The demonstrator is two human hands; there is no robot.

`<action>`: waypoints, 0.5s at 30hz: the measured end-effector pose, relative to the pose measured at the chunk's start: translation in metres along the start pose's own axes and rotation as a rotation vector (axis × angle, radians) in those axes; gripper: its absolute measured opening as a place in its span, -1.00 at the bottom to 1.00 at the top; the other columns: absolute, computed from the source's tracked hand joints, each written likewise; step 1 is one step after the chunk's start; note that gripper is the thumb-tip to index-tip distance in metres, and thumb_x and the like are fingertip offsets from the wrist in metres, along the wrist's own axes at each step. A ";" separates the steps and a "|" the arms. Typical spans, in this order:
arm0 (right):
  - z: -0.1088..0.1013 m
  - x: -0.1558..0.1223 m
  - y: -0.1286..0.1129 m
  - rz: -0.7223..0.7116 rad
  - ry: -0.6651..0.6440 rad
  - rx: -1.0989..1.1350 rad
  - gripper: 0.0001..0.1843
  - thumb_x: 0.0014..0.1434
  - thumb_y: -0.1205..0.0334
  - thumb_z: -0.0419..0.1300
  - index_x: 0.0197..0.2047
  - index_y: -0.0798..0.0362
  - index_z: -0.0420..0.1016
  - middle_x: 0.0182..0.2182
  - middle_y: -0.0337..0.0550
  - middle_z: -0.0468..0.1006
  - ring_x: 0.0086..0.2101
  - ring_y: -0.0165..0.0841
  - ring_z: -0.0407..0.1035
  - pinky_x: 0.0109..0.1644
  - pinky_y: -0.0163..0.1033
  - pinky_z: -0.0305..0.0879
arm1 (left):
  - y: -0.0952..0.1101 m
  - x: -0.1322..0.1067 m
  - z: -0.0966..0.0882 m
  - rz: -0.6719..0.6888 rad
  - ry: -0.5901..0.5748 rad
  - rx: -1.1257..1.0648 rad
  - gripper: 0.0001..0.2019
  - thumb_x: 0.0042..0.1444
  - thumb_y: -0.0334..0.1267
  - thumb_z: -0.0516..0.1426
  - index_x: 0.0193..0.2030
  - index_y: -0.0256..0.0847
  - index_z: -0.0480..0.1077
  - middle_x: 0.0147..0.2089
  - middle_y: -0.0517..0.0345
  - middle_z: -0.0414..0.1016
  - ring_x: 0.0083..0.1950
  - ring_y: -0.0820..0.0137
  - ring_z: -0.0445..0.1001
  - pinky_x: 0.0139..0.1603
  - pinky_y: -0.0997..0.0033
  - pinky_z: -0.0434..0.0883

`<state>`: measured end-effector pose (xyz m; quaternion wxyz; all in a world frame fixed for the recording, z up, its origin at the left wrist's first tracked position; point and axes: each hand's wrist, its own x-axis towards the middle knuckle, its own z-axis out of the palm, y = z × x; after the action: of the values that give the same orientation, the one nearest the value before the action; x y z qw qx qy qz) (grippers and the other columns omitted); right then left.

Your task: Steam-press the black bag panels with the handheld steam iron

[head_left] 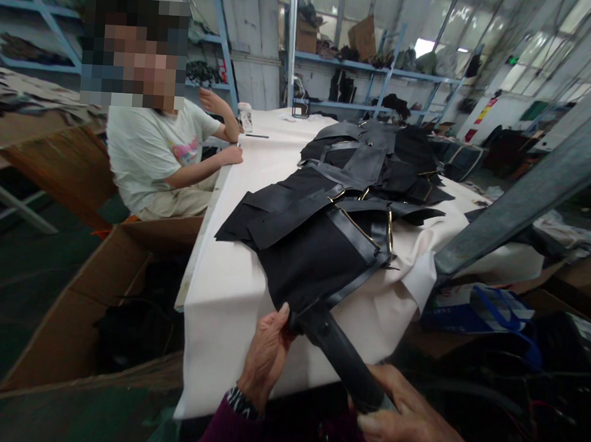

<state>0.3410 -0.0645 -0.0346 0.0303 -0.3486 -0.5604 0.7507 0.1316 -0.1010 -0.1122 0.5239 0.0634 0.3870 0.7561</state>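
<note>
My left hand (266, 356) pinches the near end of a black bag piece (318, 256) where its strap begins, at the front edge of the white-covered table (231, 290). My right hand (408, 421) is closed around the black strap (347, 364) lower down, near the bottom of the view. The bag piece has a band with gold-coloured trim and lies on top of a pile of similar black pieces (369, 165) spread along the table.
A seated person in a white T-shirt (154, 152) rests both arms on the table's far left side. An open cardboard box (94, 309) stands left of the table. A grey metal beam (527, 195) slants at right. Blue shelving (375, 69) lines the back wall.
</note>
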 end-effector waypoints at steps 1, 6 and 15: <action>-0.001 0.000 -0.002 -0.019 -0.012 0.018 -0.49 -0.01 0.03 0.23 -0.07 0.13 0.23 -0.56 -0.32 0.37 -0.61 -0.46 0.22 -0.56 -0.38 0.11 | 0.000 0.000 0.001 -0.018 0.013 -0.030 -0.82 0.01 -0.22 0.23 -0.43 -0.35 0.47 -0.40 0.12 0.55 -0.39 0.50 0.45 -0.37 0.53 0.39; -0.019 -0.009 -0.015 -0.186 0.123 0.020 -0.55 0.04 -0.05 0.15 -0.16 0.14 0.26 -0.62 -0.27 0.37 -0.63 -0.43 0.20 -0.57 -0.34 0.10 | -0.005 -0.001 -0.003 -0.083 0.095 -0.085 -0.85 -0.07 -0.27 0.28 -0.39 -0.32 0.48 -0.41 0.17 0.52 -0.44 0.51 0.42 -0.50 0.55 0.38; -0.068 -0.029 -0.015 -0.361 0.381 0.024 -0.68 0.24 -0.01 -0.03 -0.26 0.11 0.28 -0.64 -0.26 0.32 -0.69 -0.44 0.18 -0.63 -0.33 0.09 | -0.005 0.001 -0.013 -0.125 0.135 0.032 -0.85 -0.09 -0.26 0.28 -0.46 -0.28 0.43 -0.45 0.23 0.46 -0.41 0.48 0.41 -0.37 0.54 0.41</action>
<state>0.3957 -0.0156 -0.0165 0.2728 -0.3775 -0.5889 0.6605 0.1284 -0.1059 -0.1253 0.5417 -0.0038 0.4366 0.7183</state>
